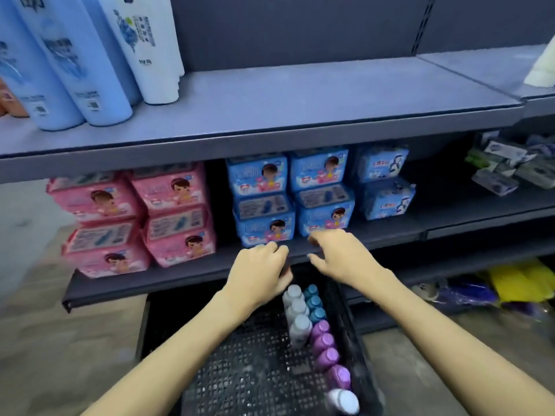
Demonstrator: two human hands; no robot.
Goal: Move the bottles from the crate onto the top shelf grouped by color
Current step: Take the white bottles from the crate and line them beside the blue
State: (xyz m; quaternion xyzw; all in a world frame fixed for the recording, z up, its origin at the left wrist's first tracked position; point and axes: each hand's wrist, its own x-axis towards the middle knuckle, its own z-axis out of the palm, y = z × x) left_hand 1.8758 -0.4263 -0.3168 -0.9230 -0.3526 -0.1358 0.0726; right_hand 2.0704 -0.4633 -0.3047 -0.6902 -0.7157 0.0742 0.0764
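- Black mesh crate sits at the lower centre of the frame, on the floor in front of the shelving.
- Its bottles stand in rows along its right side: three white-capped bottles, three teal bottles, four purple bottles, and one more white bottle at the bottom edge.
- Nothing from the crate shows on the top shelf. Its wide middle stretch is bare.
- At the upper left of that shelf stand tall blue bottles and a tall white one, far larger than those in the crate. A pale bottle shows at the right edge.
- Left hand hovers just above the far end of the white row, knuckles up and fingers curled under. The fingertips are hidden, so I cannot tell whether they pinch anything.
- Right hand is beside it over the teal end, thumb and fingers spread apart and holding nothing.
- Pink packs and blue packs fill the middle shelf behind the hands.
- By my reading the move is at its very start: all eleven visible bottles are left to lift and to sort into white, teal and purple groups.
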